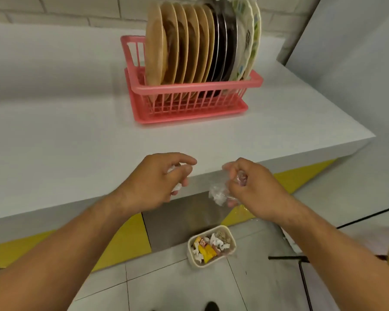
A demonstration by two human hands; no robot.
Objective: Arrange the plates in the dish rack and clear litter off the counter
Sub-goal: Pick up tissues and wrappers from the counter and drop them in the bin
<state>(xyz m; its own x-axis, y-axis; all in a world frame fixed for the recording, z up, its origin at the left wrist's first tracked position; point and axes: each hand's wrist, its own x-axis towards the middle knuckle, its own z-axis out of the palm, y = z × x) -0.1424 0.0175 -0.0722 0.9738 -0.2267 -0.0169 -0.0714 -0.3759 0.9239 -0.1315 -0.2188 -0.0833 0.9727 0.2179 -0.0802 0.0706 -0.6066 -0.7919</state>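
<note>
Left hand (157,178) is curled round a crumpled white paper scrap (177,187). Right hand (254,185) pinches a clear plastic wrapper (218,194). Both are held at the counter (76,131) edge, above the litter bin (190,248) on the floor. Drop step judged in hand: hands should be brought clear of the edge and lowered over the bin before release, since light scraps may drift. Plates (180,41) are stood upright in the pink dish rack (189,87), well apart. A black stand (301,258) is seen near the bin, probably not blocking.
</note>
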